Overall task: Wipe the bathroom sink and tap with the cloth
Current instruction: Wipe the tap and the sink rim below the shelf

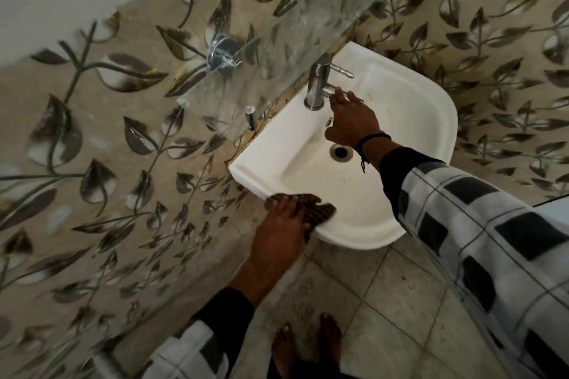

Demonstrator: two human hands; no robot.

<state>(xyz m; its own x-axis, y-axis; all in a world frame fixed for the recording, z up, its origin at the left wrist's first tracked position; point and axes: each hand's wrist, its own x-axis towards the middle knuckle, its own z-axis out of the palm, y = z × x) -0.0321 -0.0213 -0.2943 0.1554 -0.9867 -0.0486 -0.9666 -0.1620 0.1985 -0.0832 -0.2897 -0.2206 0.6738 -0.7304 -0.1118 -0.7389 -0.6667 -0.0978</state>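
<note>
A white wall-hung sink [431, 108] fills the middle of the head view, with a chrome tap [318, 83] at its back edge and a drain [340, 151] in the bowl. My left hand [280, 224] lies with fingers stretched over a dark striped cloth [320, 212], pressing it on the sink's near left rim. Part of the cloth hangs over the edge. My right hand [351, 120] reaches across the bowl, and its thumb and fingers hold the end of the tap's spout.
A glass shelf [292, 28] juts out from the leaf-patterned tiled wall just above the tap. A chrome wall valve [221, 52] sits left of the sink. My bare feet [308, 344] stand on grey floor tiles below the basin.
</note>
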